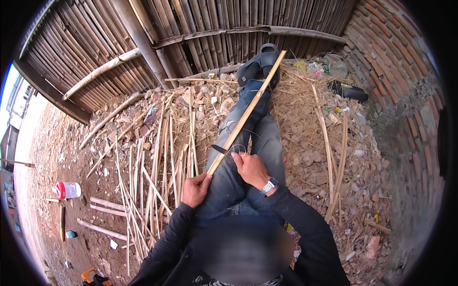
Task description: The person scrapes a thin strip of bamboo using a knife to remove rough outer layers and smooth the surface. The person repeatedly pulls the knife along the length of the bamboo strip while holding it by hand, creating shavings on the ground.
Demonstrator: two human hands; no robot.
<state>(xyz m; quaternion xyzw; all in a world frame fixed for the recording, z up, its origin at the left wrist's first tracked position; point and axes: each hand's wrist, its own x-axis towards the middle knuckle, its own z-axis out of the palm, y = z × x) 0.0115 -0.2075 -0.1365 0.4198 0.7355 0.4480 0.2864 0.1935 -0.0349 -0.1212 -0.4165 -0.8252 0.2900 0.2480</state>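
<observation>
A long, pale bamboo strip [249, 109] lies slantwise along my outstretched legs, from my lap up to the shoes. My left hand [194, 190] pinches its near end between thumb and fingers. Closed in a fist, my right hand [251, 169] grips a knife [219, 148] just to the right of the strip. The dark blade lies across the strip a little beyond my left hand, and the handle is mostly hidden by my fingers. Thin curled shavings show beside my right hand.
Many split bamboo strips [164, 143] are heaped on the ground to my left. Longer strips [324, 138] lie to my right on rubble and straw. A bamboo wall [205, 45] stands ahead, a brick wall [381, 52] at right. A red-lidded container [69, 189] sits far left.
</observation>
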